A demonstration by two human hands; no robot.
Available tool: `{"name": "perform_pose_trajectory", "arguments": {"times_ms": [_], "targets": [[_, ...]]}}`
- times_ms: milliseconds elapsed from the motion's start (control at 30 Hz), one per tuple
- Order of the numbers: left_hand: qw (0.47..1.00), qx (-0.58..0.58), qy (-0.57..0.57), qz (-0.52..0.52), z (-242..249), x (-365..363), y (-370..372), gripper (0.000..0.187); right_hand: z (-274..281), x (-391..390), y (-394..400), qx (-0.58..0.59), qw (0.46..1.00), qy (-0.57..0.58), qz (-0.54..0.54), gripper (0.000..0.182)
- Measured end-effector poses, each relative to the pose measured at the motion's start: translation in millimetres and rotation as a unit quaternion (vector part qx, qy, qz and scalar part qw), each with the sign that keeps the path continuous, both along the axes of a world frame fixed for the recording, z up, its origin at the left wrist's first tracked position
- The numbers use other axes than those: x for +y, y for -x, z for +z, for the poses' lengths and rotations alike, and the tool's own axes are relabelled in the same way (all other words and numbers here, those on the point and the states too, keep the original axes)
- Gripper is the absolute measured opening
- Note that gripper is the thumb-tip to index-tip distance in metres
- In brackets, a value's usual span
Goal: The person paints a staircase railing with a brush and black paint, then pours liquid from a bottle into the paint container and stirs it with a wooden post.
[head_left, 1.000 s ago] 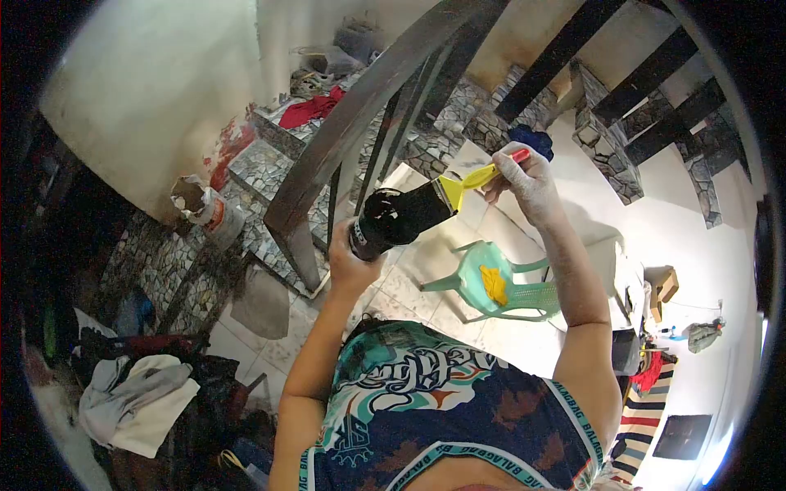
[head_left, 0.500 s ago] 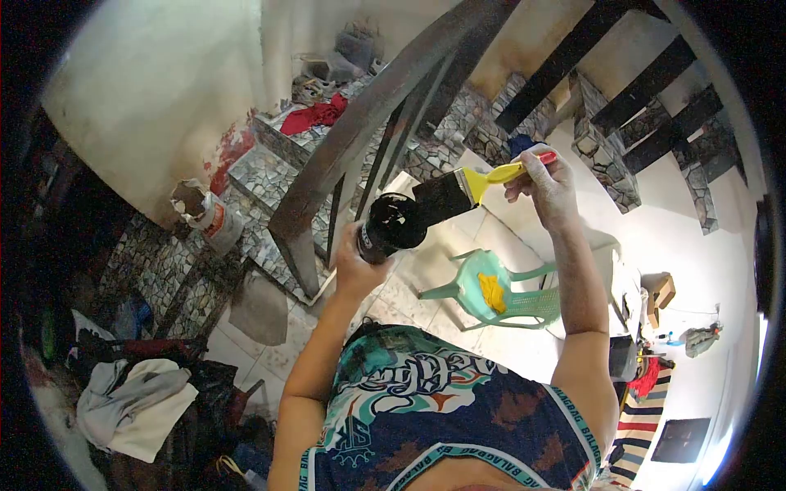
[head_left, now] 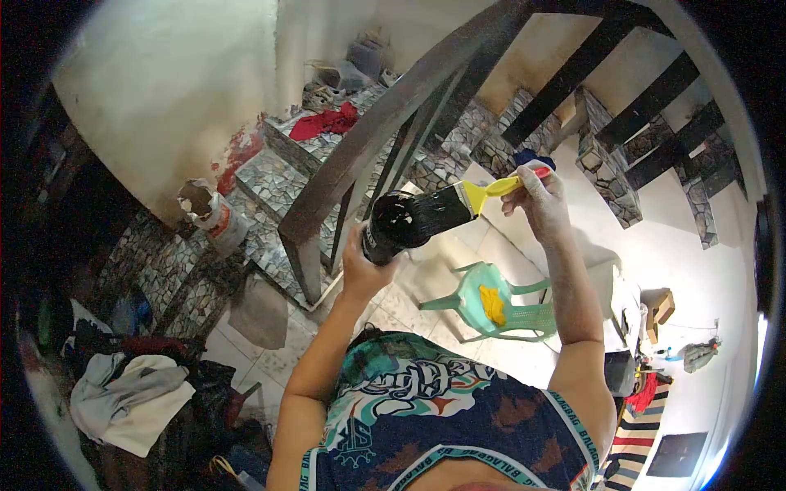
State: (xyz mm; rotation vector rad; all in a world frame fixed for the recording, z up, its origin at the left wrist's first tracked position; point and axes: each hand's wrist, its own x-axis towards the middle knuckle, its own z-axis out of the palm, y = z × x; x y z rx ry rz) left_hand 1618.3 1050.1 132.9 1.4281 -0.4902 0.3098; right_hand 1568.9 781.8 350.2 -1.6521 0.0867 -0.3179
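Note:
My left hand [head_left: 366, 263] is wrapped round a dark paint container [head_left: 378, 243], its open mouth tilted toward the camera and coated in black. My right hand [head_left: 537, 202] pinches the yellow handle with a red end of a wide paintbrush [head_left: 485, 195]. The brush's bristles are black and lie against the container's rim; whether the tips reach inside cannot be made out. Just beyond the container rises a dark stair railing [head_left: 360, 176], touched by neither hand.
Stone-patterned stairs [head_left: 274, 176] climb behind the railing, with a red cloth [head_left: 324, 121] on a step. A torn white bucket [head_left: 214, 219] stands at left. Below my right arm is a green plastic chair [head_left: 524, 317] bearing a yellow cloth [head_left: 492, 305]. Clothes [head_left: 135, 401] are piled lower left.
The brush has moved left and slightly down, its bristles now overlapping the container's rim more. My right hand has shifted down with it. The whole view has tilted slightly.

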Motion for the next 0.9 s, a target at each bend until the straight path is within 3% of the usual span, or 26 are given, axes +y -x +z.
{"name": "perform_pose_trajectory", "arguments": {"times_ms": [367, 500, 667, 900], "targets": [[1.000, -0.008, -0.016, 0.010, -2.6, -3.0, -1.1, 0.058, 4.9, -14.2, -0.3, -0.006, 1.000, 0.017, -0.020, 0.026], [0.998, 0.057, 0.020, -0.026, -2.4, -8.8, 3.0, 0.059, 6.7, -13.1, -2.8, -0.021, 1.000, -0.004, -0.017, 0.026], [1.000, 0.014, -0.004, 0.001, 16.0, -12.6, 10.4, 0.059, -9.4, -1.1, -12.7, -0.012, 0.999, -0.032, 0.020, 0.024], [1.000, 0.009, 0.018, 0.021, -5.2, 2.5, -4.0, 0.063, -11.4, -2.6, -28.3, -0.017, 0.999, -0.026, 0.032, 0.023]]}}
